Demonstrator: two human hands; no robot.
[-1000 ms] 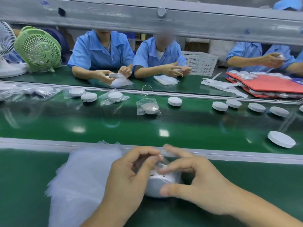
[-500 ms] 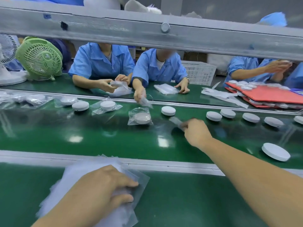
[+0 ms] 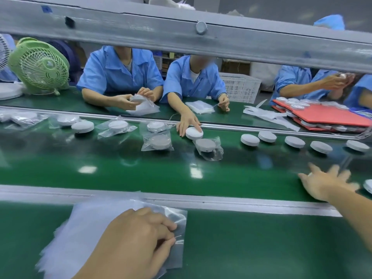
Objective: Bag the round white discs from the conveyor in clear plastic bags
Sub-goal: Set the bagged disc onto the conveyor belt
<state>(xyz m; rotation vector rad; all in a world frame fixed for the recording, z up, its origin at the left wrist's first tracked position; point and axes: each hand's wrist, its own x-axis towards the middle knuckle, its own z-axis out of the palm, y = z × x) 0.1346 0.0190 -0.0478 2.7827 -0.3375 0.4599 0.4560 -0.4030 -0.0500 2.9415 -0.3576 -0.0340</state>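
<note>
Plenty left to do, I'd say. The left hand has its fingers curled, pinching the edge of the top bag on the desk. The right hand is out over the conveyor, fingers spread and holding nothing, with a disc just beyond the fingertips. Some bagged discs sit well ahead of the fingers, but a row of bare discs past the right hand needs bagging.

Bright overhead glare, motion-blurred edges
</note>
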